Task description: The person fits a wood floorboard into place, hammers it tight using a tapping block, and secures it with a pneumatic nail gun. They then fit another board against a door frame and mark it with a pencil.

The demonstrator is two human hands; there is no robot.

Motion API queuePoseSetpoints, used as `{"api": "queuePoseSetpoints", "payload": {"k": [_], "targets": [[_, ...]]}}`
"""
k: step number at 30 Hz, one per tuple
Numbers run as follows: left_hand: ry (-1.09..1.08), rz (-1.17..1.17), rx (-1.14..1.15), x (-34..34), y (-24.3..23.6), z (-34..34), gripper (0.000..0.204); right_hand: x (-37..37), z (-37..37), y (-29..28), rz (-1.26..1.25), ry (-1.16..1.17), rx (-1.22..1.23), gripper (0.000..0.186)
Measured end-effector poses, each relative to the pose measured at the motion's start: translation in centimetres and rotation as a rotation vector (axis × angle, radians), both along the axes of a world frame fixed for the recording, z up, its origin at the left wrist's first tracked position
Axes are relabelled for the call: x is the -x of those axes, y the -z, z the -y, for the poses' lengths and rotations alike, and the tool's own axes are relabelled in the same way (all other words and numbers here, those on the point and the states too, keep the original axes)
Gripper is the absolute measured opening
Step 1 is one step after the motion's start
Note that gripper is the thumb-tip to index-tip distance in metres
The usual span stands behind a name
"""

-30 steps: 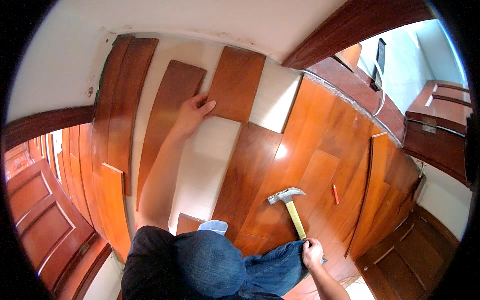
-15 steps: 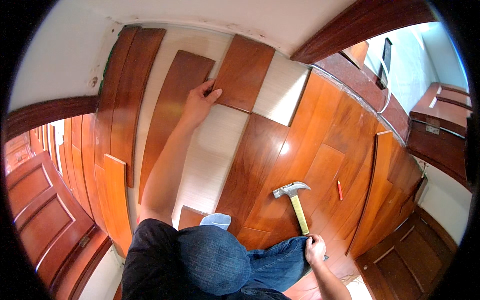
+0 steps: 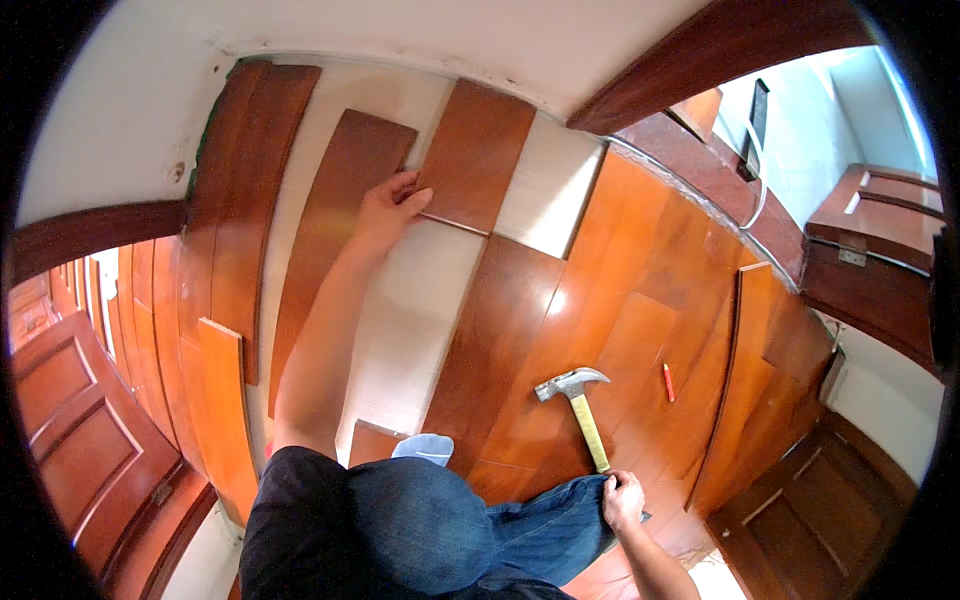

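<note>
Short plank (image 3: 478,155): on pale underlay (image 3: 405,310), far centre, its near-right corner meeting a darker plank (image 3: 498,325). Left hand (image 3: 392,208): pinched on the short plank's near-left corner, apparently to steady it. Hammer (image 3: 585,422): lying on laid boards (image 3: 640,335), handle nearward, presumably for reach. Right hand (image 3: 624,502): curled beside the denim leg (image 3: 555,522) (whether around the handle end, I cannot tell).

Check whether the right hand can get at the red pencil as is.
Likely yes: only floorboards lie between the right hand and the red pencil, though it may be gripping the claw hammer.
</note>
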State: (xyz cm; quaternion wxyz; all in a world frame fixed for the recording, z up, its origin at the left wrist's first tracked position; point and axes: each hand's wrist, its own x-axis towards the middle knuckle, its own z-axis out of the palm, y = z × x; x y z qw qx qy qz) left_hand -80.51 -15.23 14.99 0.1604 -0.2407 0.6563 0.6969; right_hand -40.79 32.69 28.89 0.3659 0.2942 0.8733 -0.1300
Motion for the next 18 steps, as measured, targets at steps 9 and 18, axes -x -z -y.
{"api": "queuePoseSetpoints", "payload": {"k": [9,18], "targets": [[0.228,0.056,-0.269,-1.1,-2.2,-2.9,0.052,-0.2,-0.4,0.2,-0.01,-0.046,-0.036,0.028],[0.274,0.003,-0.076,-1.0,-2.1,-9.0,0.06,0.4,0.0,-0.2,0.015,-0.02,-0.021,0.028]]}}
